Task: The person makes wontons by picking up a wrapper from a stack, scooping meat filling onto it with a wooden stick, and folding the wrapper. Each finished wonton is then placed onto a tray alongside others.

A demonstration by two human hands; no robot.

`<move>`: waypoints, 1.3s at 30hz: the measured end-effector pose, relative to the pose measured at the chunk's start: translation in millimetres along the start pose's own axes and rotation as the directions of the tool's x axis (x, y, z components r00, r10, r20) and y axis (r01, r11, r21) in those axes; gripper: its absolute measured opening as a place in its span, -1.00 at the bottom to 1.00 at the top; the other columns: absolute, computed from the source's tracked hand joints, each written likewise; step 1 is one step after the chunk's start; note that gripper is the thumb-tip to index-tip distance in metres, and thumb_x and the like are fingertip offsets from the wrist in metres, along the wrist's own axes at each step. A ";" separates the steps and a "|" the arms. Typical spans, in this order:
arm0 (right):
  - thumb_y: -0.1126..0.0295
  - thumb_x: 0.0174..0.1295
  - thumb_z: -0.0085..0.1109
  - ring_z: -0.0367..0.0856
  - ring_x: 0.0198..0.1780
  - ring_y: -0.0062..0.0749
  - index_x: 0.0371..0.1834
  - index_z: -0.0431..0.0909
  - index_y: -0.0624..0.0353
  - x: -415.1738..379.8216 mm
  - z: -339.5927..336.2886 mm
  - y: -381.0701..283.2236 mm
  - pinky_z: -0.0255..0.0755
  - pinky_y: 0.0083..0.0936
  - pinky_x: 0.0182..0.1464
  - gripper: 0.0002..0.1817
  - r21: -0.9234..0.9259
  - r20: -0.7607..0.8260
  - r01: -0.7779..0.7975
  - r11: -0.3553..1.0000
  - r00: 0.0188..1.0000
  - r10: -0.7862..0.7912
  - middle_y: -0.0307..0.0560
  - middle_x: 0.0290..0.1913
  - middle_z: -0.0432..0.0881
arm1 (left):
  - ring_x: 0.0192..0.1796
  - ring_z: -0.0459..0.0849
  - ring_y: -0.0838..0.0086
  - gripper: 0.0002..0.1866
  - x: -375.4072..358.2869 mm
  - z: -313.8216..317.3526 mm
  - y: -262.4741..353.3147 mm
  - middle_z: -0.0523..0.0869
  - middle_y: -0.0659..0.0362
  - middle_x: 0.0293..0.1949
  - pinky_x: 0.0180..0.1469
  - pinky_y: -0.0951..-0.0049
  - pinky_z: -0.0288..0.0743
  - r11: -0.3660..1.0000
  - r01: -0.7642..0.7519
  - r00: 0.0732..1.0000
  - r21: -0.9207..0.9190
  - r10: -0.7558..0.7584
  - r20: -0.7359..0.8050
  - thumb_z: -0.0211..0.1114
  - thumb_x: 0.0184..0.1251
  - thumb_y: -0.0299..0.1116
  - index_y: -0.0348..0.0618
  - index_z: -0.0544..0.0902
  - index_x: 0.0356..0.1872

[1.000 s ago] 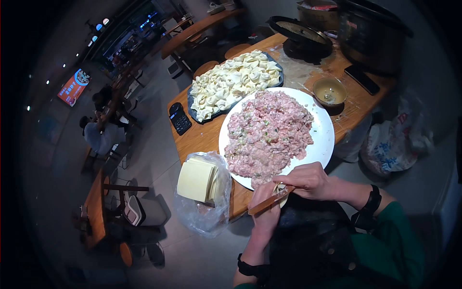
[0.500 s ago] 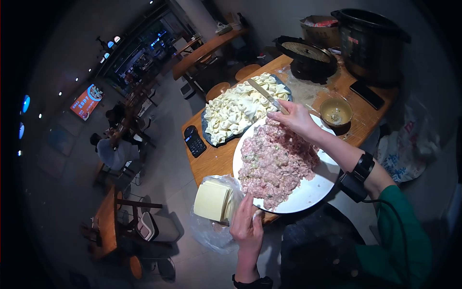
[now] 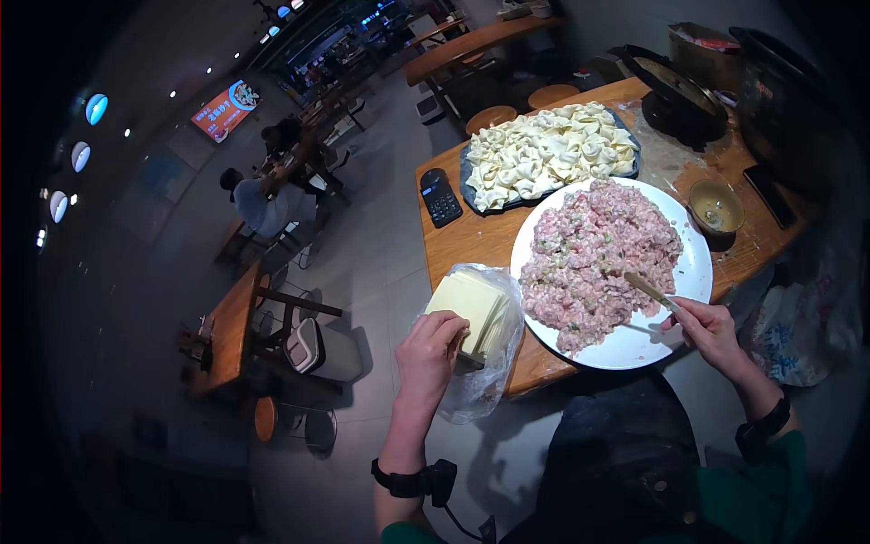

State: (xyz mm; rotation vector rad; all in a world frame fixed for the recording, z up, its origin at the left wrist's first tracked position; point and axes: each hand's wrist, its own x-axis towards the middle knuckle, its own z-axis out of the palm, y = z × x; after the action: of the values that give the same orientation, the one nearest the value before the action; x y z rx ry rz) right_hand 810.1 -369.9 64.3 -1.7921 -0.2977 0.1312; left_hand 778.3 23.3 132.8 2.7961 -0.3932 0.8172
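Observation:
My left hand (image 3: 431,352) is closed at the near edge of a stack of square dough wrappers (image 3: 468,304), fingertips pinching the top corner. The stack lies in a clear plastic bag (image 3: 489,385) at the table's front edge. My right hand (image 3: 711,337) grips a flat spreading stick (image 3: 648,289), its blade tip over the minced meat filling (image 3: 594,258). That pink filling, flecked with green, is heaped on a large white plate (image 3: 696,267). Behind the plate, a dark tray (image 3: 466,186) holds many folded wontons (image 3: 548,154).
On the wooden table (image 3: 444,249) are a black calculator-like device (image 3: 441,198), a small bowl (image 3: 716,207), a phone (image 3: 769,197) and a dark cooker (image 3: 781,118). A plastic bag (image 3: 793,335) hangs at the right. People sit at another table on the left.
My right hand has brought the stick from above the tray down to the filling's near right edge. My left hand has left the plate rim for the wrappers. The view has shifted.

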 end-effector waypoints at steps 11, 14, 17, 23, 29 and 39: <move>0.48 0.34 -0.01 0.52 -0.47 -0.67 0.05 0.57 0.26 -29.4 -12.0 10.8 0.39 -0.70 -0.41 -0.73 -0.043 0.048 -0.028 0.999 0.998 0.030 -0.24 -0.40 0.67 | -0.24 0.62 0.58 -0.92 9.9 8.2 -39.6 0.63 0.17 -0.35 -0.30 0.41 0.49 0.794 0.457 0.886 -0.402 -0.365 0.285 0.20 0.27 -0.41 -0.12 0.58 -0.24; 0.55 0.27 0.05 0.63 -0.39 -0.53 0.01 0.59 0.25 -31.2 -19.9 9.3 0.47 -0.60 -0.35 -0.74 -0.234 0.055 0.173 0.957 0.985 -0.165 -0.14 -0.36 0.70 | -0.06 0.63 0.47 -0.73 19.9 12.2 -54.6 0.65 0.14 -0.10 -0.04 0.46 0.49 0.208 0.384 0.785 -0.900 -0.587 0.200 0.06 0.42 -0.24 -0.21 0.52 -0.04; 0.61 0.08 0.17 0.65 -0.37 -0.28 -0.02 0.61 0.09 -30.5 -33.1 16.6 0.51 -0.48 -0.36 -0.64 -0.582 0.100 0.412 0.701 0.892 -0.441 -0.08 -0.36 0.66 | 0.19 0.50 0.25 -0.52 22.0 6.1 -59.2 0.54 0.03 0.15 0.27 0.28 0.33 -0.391 0.070 0.755 -0.918 -0.581 0.305 -0.03 0.46 -0.15 -0.35 0.39 0.19; 0.57 -0.02 0.18 0.57 -0.45 -0.25 0.03 0.55 -0.05 -22.5 -46.0 16.4 0.43 -0.39 -0.50 -0.53 -0.812 0.141 0.391 0.433 0.852 -0.505 -0.15 -0.45 0.55 | 0.29 0.39 0.22 -0.49 -17.2 -4.0 -5.2 0.40 -0.03 0.27 0.37 0.09 0.21 -0.823 0.101 0.976 -0.558 -0.025 0.214 -0.09 0.50 -0.12 -0.33 0.32 0.26; 0.51 0.01 0.13 0.54 -0.51 -0.24 -0.06 0.52 -0.04 -20.1 -43.2 18.5 0.35 -0.33 -0.60 -0.63 -0.835 0.235 0.357 0.418 0.919 -0.316 -0.14 -0.51 0.49 | 0.30 0.39 0.21 -0.51 -74.4 31.6 73.1 0.43 0.06 0.26 0.37 0.05 0.20 -0.798 0.078 0.798 -0.597 -0.309 0.517 0.02 0.44 -0.19 -0.18 0.30 0.30; 0.52 -0.01 0.10 0.54 -0.52 -0.25 0.04 0.48 -0.08 -3.2 -42.0 29.0 0.35 -0.35 -0.61 -0.54 -0.834 0.286 0.419 0.358 0.884 -0.369 -0.14 -0.53 0.47 | 0.28 0.41 0.16 -0.54 -129.4 82.2 116.1 0.42 0.02 0.25 0.33 0.03 0.26 -0.810 0.479 0.286 -0.338 -0.220 0.933 -0.03 0.47 -0.20 -0.20 0.27 0.28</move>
State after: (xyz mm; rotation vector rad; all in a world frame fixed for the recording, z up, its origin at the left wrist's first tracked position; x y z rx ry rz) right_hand 821.2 -416.3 46.1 -2.7020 -0.9856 -0.4300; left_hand 678.3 -82.7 7.2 0.6388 0.6342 -0.3311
